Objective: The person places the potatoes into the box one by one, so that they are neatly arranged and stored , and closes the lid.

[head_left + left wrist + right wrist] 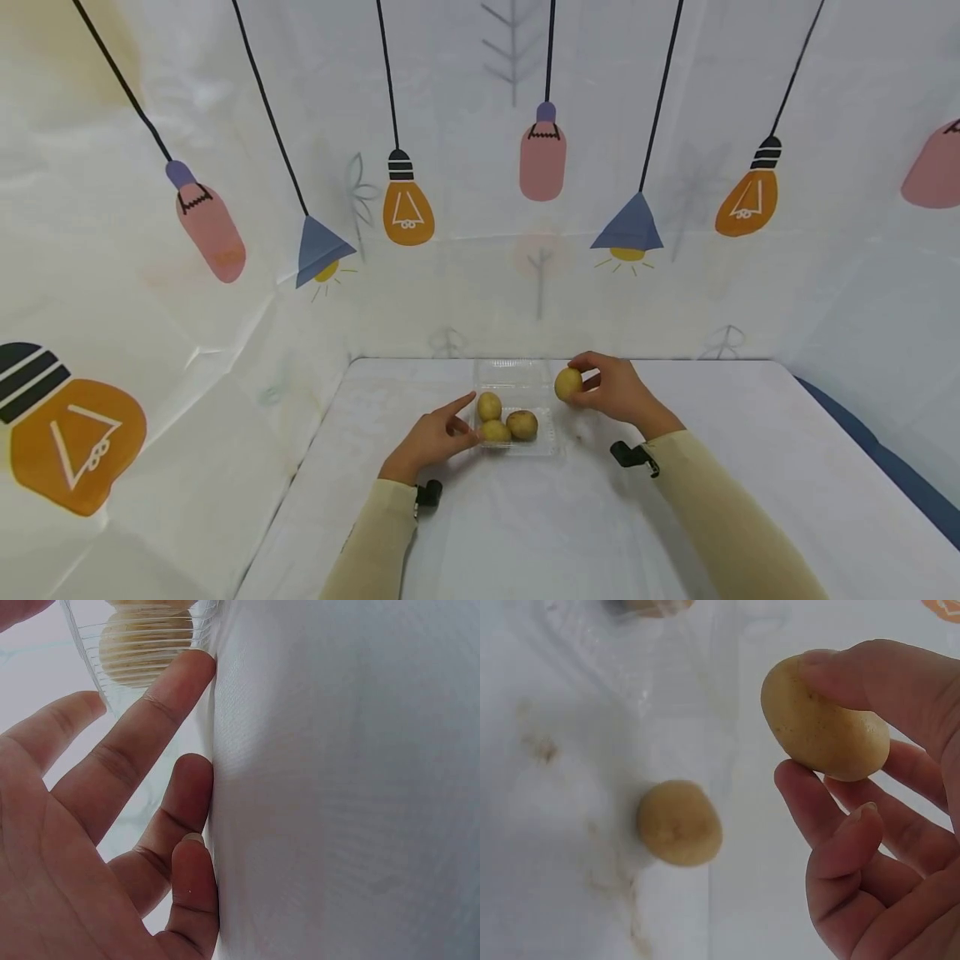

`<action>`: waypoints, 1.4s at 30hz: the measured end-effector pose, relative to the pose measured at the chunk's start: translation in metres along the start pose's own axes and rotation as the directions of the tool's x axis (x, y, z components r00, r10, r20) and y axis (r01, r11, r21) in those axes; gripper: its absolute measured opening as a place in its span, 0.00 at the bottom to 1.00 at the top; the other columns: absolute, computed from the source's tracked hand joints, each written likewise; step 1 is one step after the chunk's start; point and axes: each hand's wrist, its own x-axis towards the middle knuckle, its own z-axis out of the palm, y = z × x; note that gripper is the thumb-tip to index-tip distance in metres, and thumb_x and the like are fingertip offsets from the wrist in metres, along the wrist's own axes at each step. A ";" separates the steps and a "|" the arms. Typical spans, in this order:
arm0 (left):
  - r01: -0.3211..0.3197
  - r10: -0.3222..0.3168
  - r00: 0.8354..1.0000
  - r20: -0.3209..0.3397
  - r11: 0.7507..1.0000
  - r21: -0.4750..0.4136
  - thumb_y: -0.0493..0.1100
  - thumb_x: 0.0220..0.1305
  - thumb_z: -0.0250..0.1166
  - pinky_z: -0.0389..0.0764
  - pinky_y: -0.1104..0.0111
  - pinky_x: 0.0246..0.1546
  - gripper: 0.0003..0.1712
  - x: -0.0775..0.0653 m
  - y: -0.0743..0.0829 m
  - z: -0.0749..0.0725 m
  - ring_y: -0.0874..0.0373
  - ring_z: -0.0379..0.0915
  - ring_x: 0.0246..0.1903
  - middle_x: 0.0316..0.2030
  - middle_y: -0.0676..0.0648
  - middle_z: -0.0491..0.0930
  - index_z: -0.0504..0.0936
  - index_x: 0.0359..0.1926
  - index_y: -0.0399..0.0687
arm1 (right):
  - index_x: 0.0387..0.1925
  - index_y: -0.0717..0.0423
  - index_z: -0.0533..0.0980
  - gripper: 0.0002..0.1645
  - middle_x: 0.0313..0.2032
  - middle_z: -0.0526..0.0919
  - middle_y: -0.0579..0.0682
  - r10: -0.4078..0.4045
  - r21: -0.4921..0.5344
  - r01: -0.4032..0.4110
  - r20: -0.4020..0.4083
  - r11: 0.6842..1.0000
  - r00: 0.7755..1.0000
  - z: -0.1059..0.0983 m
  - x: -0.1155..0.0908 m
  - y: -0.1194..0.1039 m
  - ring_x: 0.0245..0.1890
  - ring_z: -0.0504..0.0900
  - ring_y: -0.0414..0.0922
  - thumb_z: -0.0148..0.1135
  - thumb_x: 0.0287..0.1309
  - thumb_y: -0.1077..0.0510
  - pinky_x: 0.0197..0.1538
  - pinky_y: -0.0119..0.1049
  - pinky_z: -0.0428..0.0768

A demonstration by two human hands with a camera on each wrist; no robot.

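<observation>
Right hand [617,393] pinching one potato [821,724]; left hand [431,437] spread, touching box [550,435]; three potatoes [522,425] inside; one loose potato [679,823].

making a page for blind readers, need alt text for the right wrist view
A right hand pinches a yellowish potato. A second potato lies on the white tabletop, with part of a clear plastic container at upper left.

Five yellow-brown, oval potatoes [522,425] show across the views, with one clear, ribbed plastic box [548,435], one bare left hand [431,437], one bare right hand [621,392], two beige sleeves [381,533], two black wrist devices [429,493], three orange printed bulbs [408,210], three pink ones [542,167] and two blue conical lampshades [630,225].
</observation>
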 end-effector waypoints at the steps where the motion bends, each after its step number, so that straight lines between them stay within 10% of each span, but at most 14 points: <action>1: -0.002 0.002 1.000 0.000 1.000 0.004 0.66 0.67 0.69 0.80 0.52 0.48 0.48 0.000 0.000 0.000 0.55 0.79 0.45 0.44 0.54 0.86 0.64 0.82 0.63 | 0.59 0.54 0.81 0.33 0.54 0.86 0.51 -0.001 0.007 0.001 0.008 1.000 1.000 0.001 0.002 -0.003 0.45 0.88 0.49 0.85 0.51 0.59 0.42 0.42 0.85; 42: -0.018 0.018 1.000 0.004 1.000 -0.013 0.69 0.66 0.69 0.80 0.53 0.49 0.50 0.004 -0.008 0.003 0.57 0.80 0.45 0.41 0.57 0.85 0.64 0.82 0.60 | 0.55 0.50 0.82 0.31 0.48 0.83 0.50 -0.034 -0.041 0.047 0.270 0.998 0.962 0.061 0.057 -0.031 0.42 0.88 0.44 0.85 0.50 0.63 0.46 0.40 0.86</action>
